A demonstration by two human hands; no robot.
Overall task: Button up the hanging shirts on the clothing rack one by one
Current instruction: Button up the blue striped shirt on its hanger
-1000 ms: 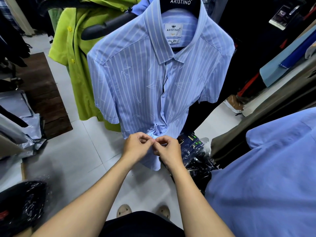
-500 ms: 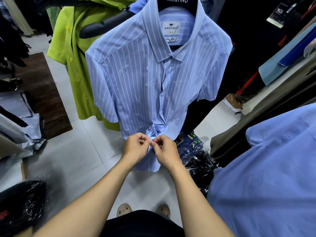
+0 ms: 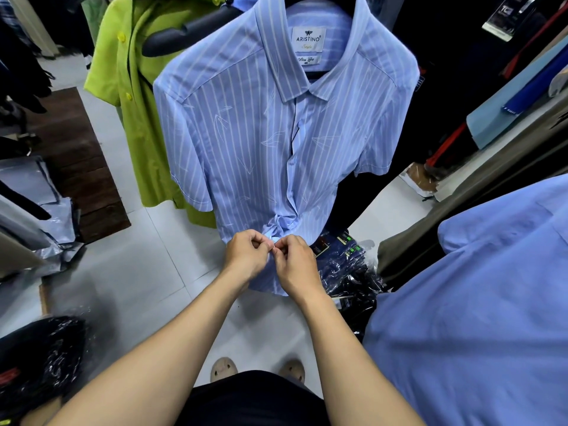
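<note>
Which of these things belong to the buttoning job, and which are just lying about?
In the job:
- striped blue shirt, on its hanger
- left hand and right hand, both pinching its lower front edge
- green shirt, hanging beside it

Just lying about:
- plastic-wrapped dark garments on the floor
- wooden board
- grey plastic bags

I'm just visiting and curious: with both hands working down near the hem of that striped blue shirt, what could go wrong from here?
1. Both hands, left hand and right hand, pinch the striped shirt low down, and the cloth above bunches toward the grip. A hard tug might drag it askew on its hanger.
2. The fingers hide the button, so it may miss its hole or go into the wrong one.
3. Plastic-wrapped packs lie on the floor beside the feet, a possible trip hazard.
</note>
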